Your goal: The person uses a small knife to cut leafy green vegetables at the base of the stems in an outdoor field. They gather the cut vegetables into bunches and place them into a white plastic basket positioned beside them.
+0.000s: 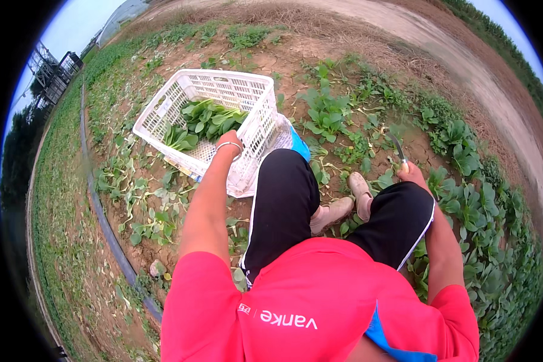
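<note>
A white plastic crate (226, 77) stands on the soil at my left, with cut leafy greens (210, 118) lying in it. My left hand (230, 141) reaches over its near side, right by the greens; whether its fingers hold a stem or leaf is hidden. A bracelet is on that wrist. My right hand (411, 173), beside my right knee, grips the pale handle of a sickle (397, 147), whose curved blade points away from me. Leafy green plants (326, 113) grow in the ground between the crate and the sickle.
Another white crate (249, 174) is against the first, close to my left knee. A dark hose or pipe (104, 217) runs along the ground at left. Dense leafy plants (475, 203) grow at right. Dry straw (389, 40) and a dirt path (452, 54) lie beyond.
</note>
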The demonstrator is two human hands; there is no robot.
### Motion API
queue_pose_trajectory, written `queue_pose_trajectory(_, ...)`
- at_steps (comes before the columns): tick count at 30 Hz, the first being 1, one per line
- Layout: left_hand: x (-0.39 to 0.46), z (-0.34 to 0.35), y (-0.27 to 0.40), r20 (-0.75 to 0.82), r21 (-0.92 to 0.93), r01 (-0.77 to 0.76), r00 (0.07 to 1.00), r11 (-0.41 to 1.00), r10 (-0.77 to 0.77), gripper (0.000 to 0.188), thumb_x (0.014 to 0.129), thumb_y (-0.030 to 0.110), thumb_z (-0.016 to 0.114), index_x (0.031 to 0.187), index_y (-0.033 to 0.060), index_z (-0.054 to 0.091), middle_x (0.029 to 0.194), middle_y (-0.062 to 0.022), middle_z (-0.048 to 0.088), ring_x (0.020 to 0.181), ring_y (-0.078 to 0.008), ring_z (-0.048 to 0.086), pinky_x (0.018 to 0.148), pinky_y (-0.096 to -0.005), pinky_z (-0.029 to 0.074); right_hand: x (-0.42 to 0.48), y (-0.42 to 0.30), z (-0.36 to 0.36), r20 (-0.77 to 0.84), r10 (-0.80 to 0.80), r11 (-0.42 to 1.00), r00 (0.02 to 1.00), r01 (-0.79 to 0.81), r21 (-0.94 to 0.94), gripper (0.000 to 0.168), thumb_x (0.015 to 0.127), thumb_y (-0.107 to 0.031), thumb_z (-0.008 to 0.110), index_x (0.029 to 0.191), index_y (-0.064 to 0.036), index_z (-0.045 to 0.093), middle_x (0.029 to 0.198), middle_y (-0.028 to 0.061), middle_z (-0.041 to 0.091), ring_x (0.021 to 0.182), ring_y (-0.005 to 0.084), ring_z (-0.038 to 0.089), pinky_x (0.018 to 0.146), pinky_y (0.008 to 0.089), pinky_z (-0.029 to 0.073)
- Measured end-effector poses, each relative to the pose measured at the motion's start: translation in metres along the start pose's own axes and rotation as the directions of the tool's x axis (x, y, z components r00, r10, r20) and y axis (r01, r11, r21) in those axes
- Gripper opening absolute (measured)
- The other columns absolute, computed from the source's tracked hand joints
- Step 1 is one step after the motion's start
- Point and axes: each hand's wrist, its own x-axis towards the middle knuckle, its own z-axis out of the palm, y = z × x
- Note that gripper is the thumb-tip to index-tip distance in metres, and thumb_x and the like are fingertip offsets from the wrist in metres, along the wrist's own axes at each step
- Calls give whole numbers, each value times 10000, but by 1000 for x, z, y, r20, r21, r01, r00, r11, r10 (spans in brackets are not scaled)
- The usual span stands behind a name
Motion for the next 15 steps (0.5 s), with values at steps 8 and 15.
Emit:
queue_pose_trajectory(8, 16, 26, -29, -179, -47, -127, 977, 991, 116, 277, 779, 286, 526, 925, 54, 559, 889, -226, 598, 853, -391, 565, 741, -445, 441, -124, -5, -62, 128, 299, 915, 946, -322, 242, 185, 760, -145, 633, 799, -76, 466, 653, -21, 475, 558, 55, 429, 499, 209, 347)
queue_pose_trajectory(15, 119, 32, -4, 130, -530, 36, 991, 847, 40, 203, 745, 168, 630, 846, 16, 541, 559, -45, 501, 458, -137, 480, 411, -267, 376, -169, 39, -49, 93, 375, 737, 923, -357, 574, 180, 792, -144, 619, 808, -95, 447, 662, -40, 445, 556, 52, 418, 494, 194, 344)
